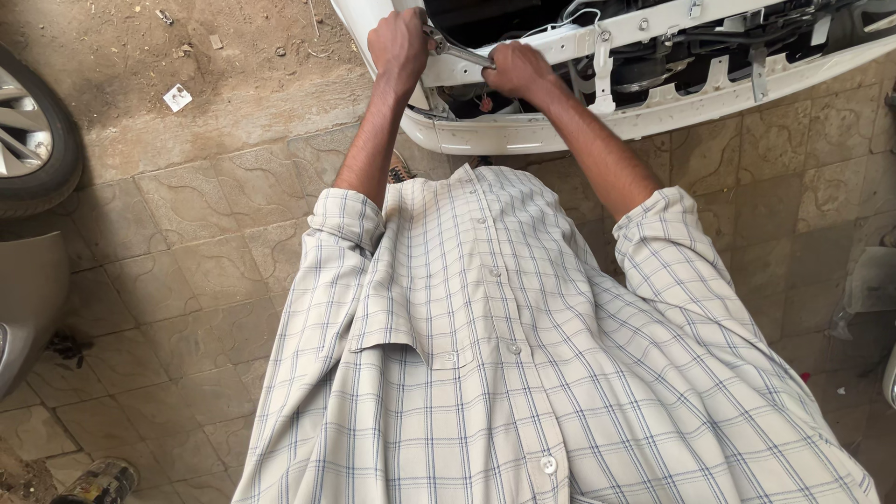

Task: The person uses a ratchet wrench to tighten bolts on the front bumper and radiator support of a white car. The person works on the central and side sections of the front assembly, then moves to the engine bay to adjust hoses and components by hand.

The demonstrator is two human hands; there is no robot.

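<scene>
Both hands work at the stripped front of a white car (653,103), its bumper skin off and the white crossbeam bare. The left hand (399,47) is closed in a fist round one end of a steel spanner (457,51), and the right hand (516,70) grips the other end, fingers curled tight; the spanner lies slanted between them, up against the beam near the car's corner. Which bolt it sits on is hidden by the hands. Judging by this, the front is already largely taken apart, with brackets and wiring exposed, while this fastener is not yet free. A wheel (33,131) stands well apart at the left edge, on the tiled floor (187,280)
</scene>
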